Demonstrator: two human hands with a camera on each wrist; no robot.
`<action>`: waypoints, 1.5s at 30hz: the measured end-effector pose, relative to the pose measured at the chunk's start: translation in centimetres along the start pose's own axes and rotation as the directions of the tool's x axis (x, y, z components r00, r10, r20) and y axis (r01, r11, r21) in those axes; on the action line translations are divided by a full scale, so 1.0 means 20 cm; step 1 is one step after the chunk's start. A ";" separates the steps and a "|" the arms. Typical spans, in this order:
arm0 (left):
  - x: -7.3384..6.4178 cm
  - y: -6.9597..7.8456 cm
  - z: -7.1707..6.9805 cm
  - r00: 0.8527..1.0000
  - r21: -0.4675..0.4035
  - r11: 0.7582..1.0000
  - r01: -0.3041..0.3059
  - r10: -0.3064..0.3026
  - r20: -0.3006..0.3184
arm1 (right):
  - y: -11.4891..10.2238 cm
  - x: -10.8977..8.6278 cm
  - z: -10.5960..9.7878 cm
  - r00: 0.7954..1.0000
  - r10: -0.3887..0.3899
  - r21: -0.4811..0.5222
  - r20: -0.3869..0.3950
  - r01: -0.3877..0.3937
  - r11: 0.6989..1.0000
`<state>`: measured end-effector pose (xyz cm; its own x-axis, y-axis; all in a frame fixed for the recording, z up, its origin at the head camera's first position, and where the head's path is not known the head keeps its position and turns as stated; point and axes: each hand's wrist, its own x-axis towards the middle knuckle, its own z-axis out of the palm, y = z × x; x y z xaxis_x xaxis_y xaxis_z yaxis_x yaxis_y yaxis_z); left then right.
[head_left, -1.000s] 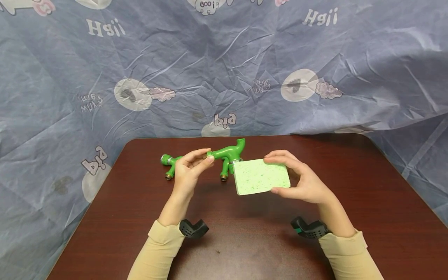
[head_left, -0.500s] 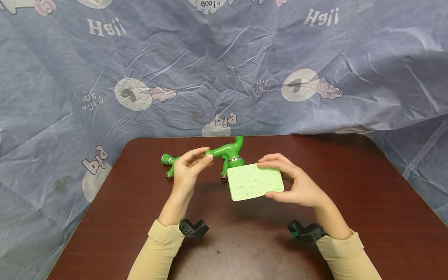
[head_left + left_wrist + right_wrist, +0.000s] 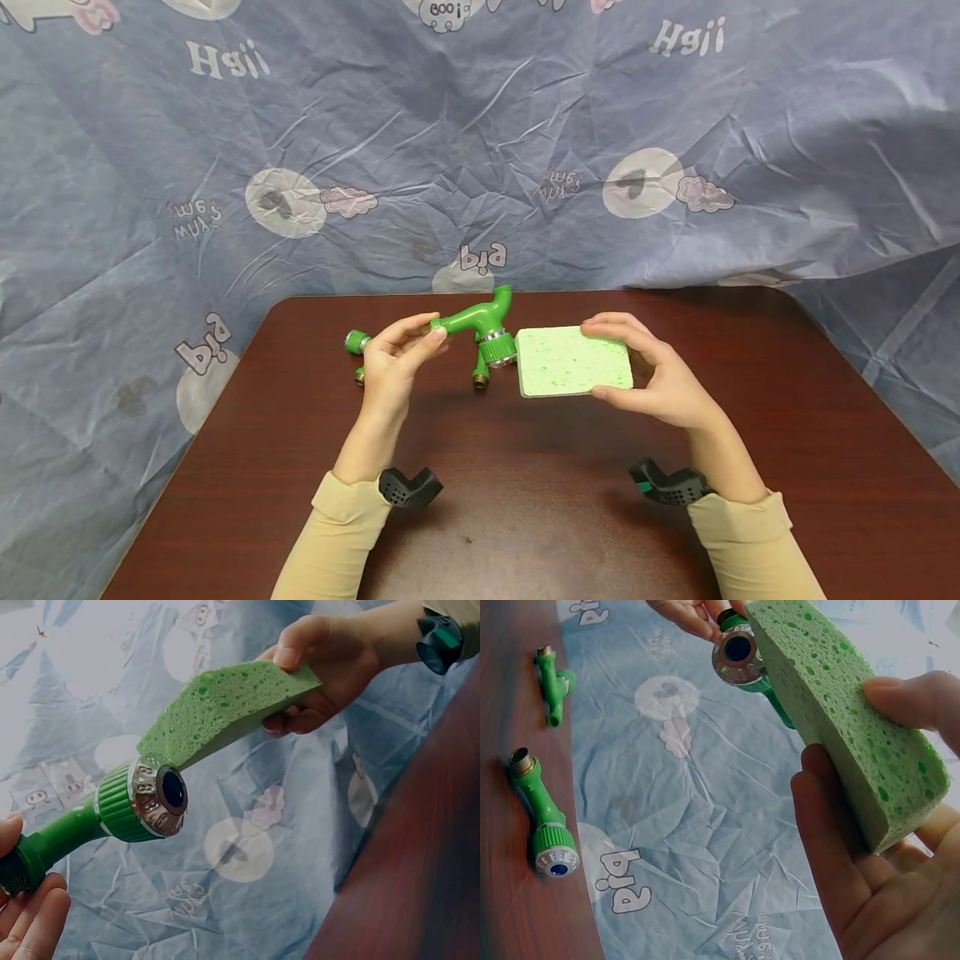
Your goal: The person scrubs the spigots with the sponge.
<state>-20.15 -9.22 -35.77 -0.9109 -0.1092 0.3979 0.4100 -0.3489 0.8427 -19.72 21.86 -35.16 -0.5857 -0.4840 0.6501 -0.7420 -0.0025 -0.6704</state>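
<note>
My left hand [image 3: 392,358] pinches a green plastic tap [image 3: 480,317] by its threaded inlet end, between thumb and fingers, above the table. The tap's spout points up and its ribbed knob hangs down to the right; the left wrist view shows the knob's silver ring and dark blue centre [image 3: 174,790]. My right hand [image 3: 663,379] grips a light green porous sponge [image 3: 573,360] by its right part, thumb along one long edge and fingers on the other. The sponge's left end is right at the tap's knob, overlapping it in the left wrist view.
Two more green taps lie on the dark brown table [image 3: 525,500]: one [image 3: 356,342] mostly hidden behind my left hand, another [image 3: 481,373] partly behind the held tap. The right wrist view shows both lying taps whole. A blue printed cloth [image 3: 480,150] hangs behind the table.
The sponge has gone down and left across the tap's knob, then back up and right, uncovering the knob. My left hand has moved slightly left and up with the tap.
</note>
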 end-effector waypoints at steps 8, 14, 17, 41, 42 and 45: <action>0.00 0.01 0.00 1.000 -0.018 1.000 0.019 -0.019 0.011 | 0.03 0.00 0.01 0.998 -0.002 -0.003 -0.065 0.002 1.000; 0.00 0.00 0.00 1.000 -0.020 1.000 0.021 -0.021 0.006 | 0.00 0.01 0.02 0.996 -0.026 0.014 -0.083 0.027 1.000; 0.00 0.00 0.00 1.000 -0.021 0.999 0.024 -0.024 0.007 | 0.01 0.01 0.02 0.996 -0.017 0.013 -0.085 0.018 1.000; -0.01 -0.03 0.01 0.998 -0.075 0.997 0.021 -0.017 0.053 | 0.01 0.02 0.03 0.989 -0.068 0.139 -0.130 0.087 0.987; 0.00 -0.03 0.01 0.998 -0.066 0.998 0.026 -0.023 0.050 | 0.01 0.02 0.03 0.989 -0.065 0.148 -0.135 0.085 0.985; 0.00 -0.03 0.00 0.998 -0.043 0.998 0.048 -0.045 0.049 | 0.01 0.02 0.04 0.988 -0.052 0.171 -0.145 0.076 0.982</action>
<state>-20.35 -8.94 -36.28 -0.9252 -0.0472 0.3766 0.3638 -0.3930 0.8445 -19.81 21.04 -35.25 -0.5877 -0.3511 0.7289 -0.7178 -0.1892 -0.6700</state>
